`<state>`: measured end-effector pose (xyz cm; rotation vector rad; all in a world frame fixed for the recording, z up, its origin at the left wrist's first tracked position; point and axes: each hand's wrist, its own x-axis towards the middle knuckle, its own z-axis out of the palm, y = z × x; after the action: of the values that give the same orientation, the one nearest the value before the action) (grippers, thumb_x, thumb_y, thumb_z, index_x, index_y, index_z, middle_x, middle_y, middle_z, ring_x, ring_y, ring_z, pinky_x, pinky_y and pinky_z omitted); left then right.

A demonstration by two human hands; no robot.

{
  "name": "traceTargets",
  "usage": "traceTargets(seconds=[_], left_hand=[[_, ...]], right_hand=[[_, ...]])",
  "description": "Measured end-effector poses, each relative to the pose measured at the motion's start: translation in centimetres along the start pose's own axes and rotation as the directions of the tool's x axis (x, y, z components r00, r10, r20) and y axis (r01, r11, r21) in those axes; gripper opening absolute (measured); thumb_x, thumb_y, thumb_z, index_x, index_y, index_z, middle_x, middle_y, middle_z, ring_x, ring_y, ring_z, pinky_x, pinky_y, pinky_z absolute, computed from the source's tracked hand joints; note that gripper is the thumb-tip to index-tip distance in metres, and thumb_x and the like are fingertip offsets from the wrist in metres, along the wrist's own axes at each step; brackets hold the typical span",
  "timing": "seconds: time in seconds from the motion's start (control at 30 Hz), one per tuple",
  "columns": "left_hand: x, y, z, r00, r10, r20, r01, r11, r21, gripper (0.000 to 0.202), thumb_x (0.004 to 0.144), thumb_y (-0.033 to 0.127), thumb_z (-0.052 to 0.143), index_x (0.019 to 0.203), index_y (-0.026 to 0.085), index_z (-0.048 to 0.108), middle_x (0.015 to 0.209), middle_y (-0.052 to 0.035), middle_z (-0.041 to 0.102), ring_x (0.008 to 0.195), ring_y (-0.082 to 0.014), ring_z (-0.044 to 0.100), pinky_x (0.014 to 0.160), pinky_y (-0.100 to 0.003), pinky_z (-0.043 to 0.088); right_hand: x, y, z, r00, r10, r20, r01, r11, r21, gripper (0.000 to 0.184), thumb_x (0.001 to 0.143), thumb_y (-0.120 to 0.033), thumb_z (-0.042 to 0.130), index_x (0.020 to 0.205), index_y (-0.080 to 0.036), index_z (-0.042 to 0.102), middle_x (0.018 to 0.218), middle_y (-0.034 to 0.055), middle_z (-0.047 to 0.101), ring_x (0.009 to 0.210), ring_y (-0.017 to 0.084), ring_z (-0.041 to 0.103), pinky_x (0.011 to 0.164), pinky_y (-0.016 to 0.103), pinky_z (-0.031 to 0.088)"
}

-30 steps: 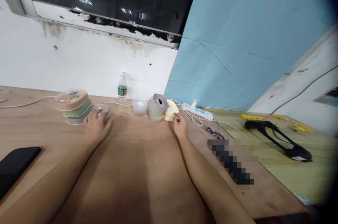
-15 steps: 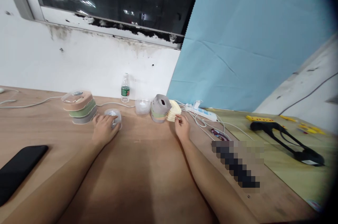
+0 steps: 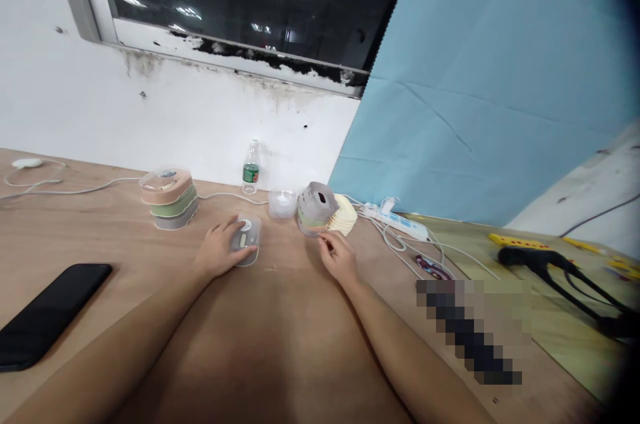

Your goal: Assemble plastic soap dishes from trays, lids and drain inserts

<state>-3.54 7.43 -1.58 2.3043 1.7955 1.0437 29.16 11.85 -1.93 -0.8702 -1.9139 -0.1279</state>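
My left hand (image 3: 220, 252) is wrapped round a small grey case with a clear lid (image 3: 247, 242) that rests on the wooden table (image 3: 280, 317). A stack of similar cases (image 3: 169, 198), pink, green and grey, stands to its left. My right hand (image 3: 339, 255) lies on the table with thumb and forefinger pinched together; what they hold, if anything, is too small to make out. Just beyond it are a leaning pile of grey and coloured pads (image 3: 315, 209) and a fan of cream round pads (image 3: 344, 217).
A clear plastic cup (image 3: 283, 203) and a small water bottle (image 3: 251, 168) stand by the wall. A black phone (image 3: 47, 314) lies at left. A white power strip (image 3: 400, 224) with cables, and a black tool (image 3: 555, 271) on a green mat, lie at right.
My left hand has slid the grey case away from the stack, to the right and towards me. My right hand has drawn back from the cream pads.
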Motion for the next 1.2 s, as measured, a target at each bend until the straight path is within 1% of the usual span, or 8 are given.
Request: traceTargets(seconds=[0.17, 0.3, 0.53, 0.63, 0.73, 0.83, 1.03, 1.2], left_hand=[[-0.9, 2.2, 0.1, 0.968, 0.215, -0.132, -0.241, 0.944, -0.227, 0.07, 0.085, 0.054, 0.052, 0.143, 0.021, 0.033, 0.153, -0.0126, 0.03, 0.137, -0.0317, 0.034, 0.11, -0.046, 0.032], [-1.4, 3.7, 0.8, 0.928, 0.316, -0.198, -0.366, 0.876, -0.314, 0.076, 0.09, 0.061, 0.036, 0.151, 0.022, 0.014, 0.158, -0.014, 0.01, 0.144, -0.0344, 0.016, 0.113, -0.053, 0.023], [-1.4, 4.9, 2.1, 0.853, 0.514, -0.086, -0.509, 0.786, -0.352, 0.091, 0.084, 0.074, 0.028, 0.152, 0.02, -0.001, 0.158, -0.0171, -0.009, 0.144, -0.0397, 0.007, 0.111, -0.057, 0.022], [-1.3, 4.9, 2.1, 0.851, 0.523, -0.047, -0.511, 0.805, -0.302, 0.095, 0.084, 0.071, 0.034, 0.152, 0.019, -0.006, 0.158, -0.0185, -0.009, 0.144, -0.0388, 0.008, 0.111, -0.054, 0.023], [-1.4, 4.9, 1.9, 0.882, 0.471, -0.02, -0.468, 0.867, -0.17, 0.093, 0.086, 0.063, 0.043, 0.152, 0.019, -0.006, 0.158, -0.0201, -0.002, 0.145, -0.0359, 0.012, 0.112, -0.052, 0.022], [-1.3, 4.9, 1.8, 0.943, 0.331, -0.03, -0.332, 0.942, -0.041, 0.084, 0.089, 0.054, 0.046, 0.152, 0.017, 0.006, 0.156, -0.0218, 0.013, 0.144, -0.0327, 0.019, 0.112, -0.053, 0.019], [-0.7, 3.6, 2.0, 0.995, 0.071, -0.075, -0.063, 0.992, 0.105, 0.06, 0.087, 0.051, 0.048, 0.138, 0.019, 0.042, 0.15, -0.0196, 0.033, 0.138, -0.0323, 0.031, 0.111, -0.057, 0.017], [-0.4, 2.8, 2.2, 0.999, -0.039, -0.033, 0.044, 0.988, 0.15, 0.063, 0.08, 0.065, 0.051, 0.126, 0.021, 0.054, 0.148, -0.0199, 0.035, 0.137, -0.0367, 0.032, 0.109, -0.061, 0.019]], right_hand=[[-0.6, -3.8, 1.3, 0.975, -0.144, 0.167, 0.137, 0.989, 0.056, 0.024, 0.086, -0.03, 0.059, 0.108, -0.022, 0.064, 0.094, 0.0071, 0.069, 0.08, 0.018, 0.066, 0.075, 0.032, 0.055], [-0.9, -7.0, 2.9, 0.929, -0.217, 0.299, 0.169, 0.969, 0.177, 0.043, 0.085, -0.042, 0.062, 0.122, -0.022, 0.057, 0.112, 0.01, 0.066, 0.098, 0.02, 0.065, 0.085, 0.032, 0.055], [-1.0, -8.9, 4.3, 0.86, -0.384, 0.336, 0.286, 0.908, 0.307, 0.038, 0.094, -0.036, 0.044, 0.129, -0.021, 0.051, 0.125, 0.0101, 0.061, 0.119, 0.022, 0.056, 0.101, 0.04, 0.048], [-1.1, -8.7, 4.1, 0.899, -0.34, 0.275, 0.258, 0.92, 0.295, 0.031, 0.095, -0.027, 0.041, 0.122, -0.022, 0.054, 0.116, 0.0084, 0.066, 0.111, 0.018, 0.061, 0.094, 0.034, 0.051], [0.0, -8.2, 3.6, 0.955, -0.226, 0.193, 0.182, 0.958, 0.221, 0.027, 0.095, -0.023, 0.04, 0.116, -0.022, 0.057, 0.11, 0.0083, 0.067, 0.106, 0.019, 0.062, 0.091, 0.035, 0.052], [3.1, -7.2, 2.8, 0.971, -0.125, 0.206, 0.104, 0.989, 0.109, 0.024, 0.095, -0.024, 0.042, 0.11, -0.023, 0.06, 0.103, 0.008, 0.069, 0.097, 0.021, 0.064, 0.085, 0.036, 0.052], [11.3, -4.6, 2.3, 0.935, -0.075, 0.347, 0.145, 0.973, -0.18, 0.026, 0.096, -0.026, 0.042, 0.115, -0.023, 0.06, 0.105, 0.008, 0.067, 0.092, 0.022, 0.063, 0.075, 0.032, 0.047], [13.7, -3.3, 4.5, 0.884, 0.041, 0.465, 0.144, 0.924, -0.354, 0.025, 0.091, -0.02, 0.05, 0.111, -0.025, 0.064, 0.101, 0.0073, 0.066, 0.079, 0.021, 0.063, 0.067, 0.031, 0.044]])
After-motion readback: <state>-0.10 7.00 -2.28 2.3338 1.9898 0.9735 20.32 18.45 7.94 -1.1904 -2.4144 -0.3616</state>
